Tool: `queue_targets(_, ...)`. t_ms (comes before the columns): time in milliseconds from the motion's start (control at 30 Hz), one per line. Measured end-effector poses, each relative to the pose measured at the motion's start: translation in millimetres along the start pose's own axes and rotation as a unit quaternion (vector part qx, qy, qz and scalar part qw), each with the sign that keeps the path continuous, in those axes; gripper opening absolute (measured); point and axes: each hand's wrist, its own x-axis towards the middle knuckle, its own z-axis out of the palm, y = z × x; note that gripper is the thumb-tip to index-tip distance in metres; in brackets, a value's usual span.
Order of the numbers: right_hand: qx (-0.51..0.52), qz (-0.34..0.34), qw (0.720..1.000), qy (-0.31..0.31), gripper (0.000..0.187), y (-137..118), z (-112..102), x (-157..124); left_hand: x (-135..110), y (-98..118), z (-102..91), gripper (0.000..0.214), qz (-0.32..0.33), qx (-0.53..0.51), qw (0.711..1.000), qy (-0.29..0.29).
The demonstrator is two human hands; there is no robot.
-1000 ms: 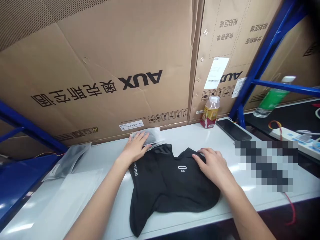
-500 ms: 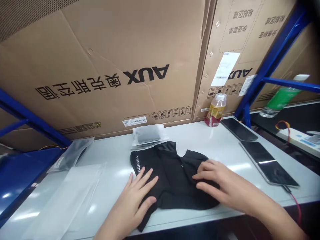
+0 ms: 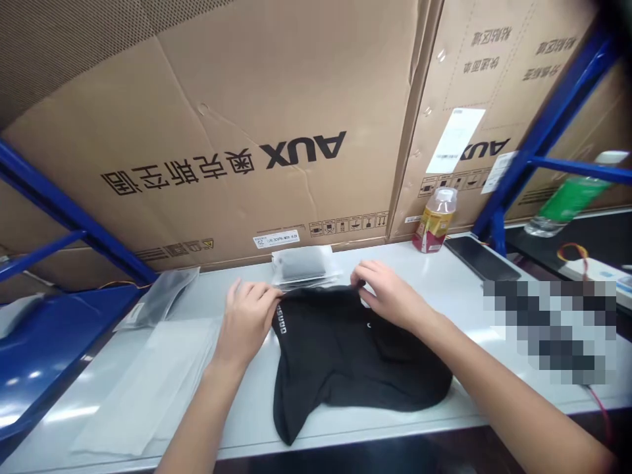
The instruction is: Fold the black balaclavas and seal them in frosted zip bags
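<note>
A black garment [image 3: 336,355] with white lettering on its band lies on the white table [image 3: 247,421] in front of me. My left hand [image 3: 247,316] pinches the garment's far left corner, by the lettering. At the far edge near the middle, my right hand [image 3: 390,296] is closed on the same band. Just behind the garment lies a packed grey item in a clear bag [image 3: 301,266].
Flat clear plastic bags [image 3: 143,382] lie at the left, with another bagged dark item [image 3: 158,299] behind them. A yellow-labelled bottle [image 3: 434,220], a dark phone [image 3: 481,258] and a green bottle [image 3: 567,197] stand at the right. Large cardboard boxes [image 3: 247,131] and blue rack posts [image 3: 538,131] wall the back.
Both hands left the flat garment's near part and moved to its far edge, where they now pinch the band. The view has shifted a little to the left.
</note>
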Motion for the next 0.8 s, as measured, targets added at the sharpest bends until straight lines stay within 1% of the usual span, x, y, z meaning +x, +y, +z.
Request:
queue_targets(33,-0.004,-0.011,1.0,-0.001,0.029,-3.9,-3.8,-10.6,-7.5,2.2,-5.7,0.027,0.014,0.002,1.0,0.012)
queue_targets(100,-0.015,-0.04,0.999,-0.024,0.026,-10.4,-10.1,-31.9,-23.8,5.2,-13.8,0.029,0.061,0.002,0.998,0.018)
queue_targets(167,-0.019,-0.063,0.996,-0.053,0.026,-13.4,-15.6,-53.8,-42.1,6.8,-18.2,0.024,0.12,-0.006,0.993,-0.006)
queue_targets(233,-0.007,-0.064,0.995,-0.073,0.037,-11.9,-22.1,-78.5,-63.0,9.8,-21.6,0.022,0.151,-0.014,0.988,-0.036)
queue_targets(300,0.012,-0.045,0.995,-0.093,0.049,-6.4,-30.1,-106.4,-85.0,16.9,-26.1,0.039,0.155,-0.023,0.986,-0.061)
queue_targets(367,0.005,-0.025,0.993,-0.115,0.052,1.2,-37.3,-134.0,-104.2,27.7,-30.6,0.054,0.165,-0.031,0.982,-0.085)
queue_targets(433,-0.027,-0.02,0.992,-0.123,0.054,8.4,-41.6,-155.7,-116.9,38.3,-32.5,0.06,0.183,-0.039,0.976,-0.113)
queue_targets(533,-0.063,-0.044,0.989,-0.123,0.067,15.3,-40.8,-171.4,-122.6,44.5,-29.9,0.053,0.197,-0.048,0.971,-0.127)
queue_targets(600,-0.089,-0.073,0.986,-0.121,0.071,18.1,-35.9,-173.5,-120.6,41.6,-28.2,0.045,0.194,-0.058,0.973,-0.115)
queue_targets(700,-0.14,-0.136,0.978,-0.076,0.057,22.9,-25.2,-173.4,-115.5,35.7,-31.3,0.032,0.158,-0.084,0.981,-0.078)
queue_targets(767,-0.153,-0.187,0.969,-0.048,0.052,25.2,-19.8,-172.9,-111.8,34.6,-36.6,0.025,0.112,-0.115,0.985,-0.062)
queue_targets(800,-0.149,-0.202,0.967,-0.037,0.052,25.2,-19.0,-171.8,-109.5,34.9,-39.5,0.023,0.083,-0.134,0.986,-0.06)
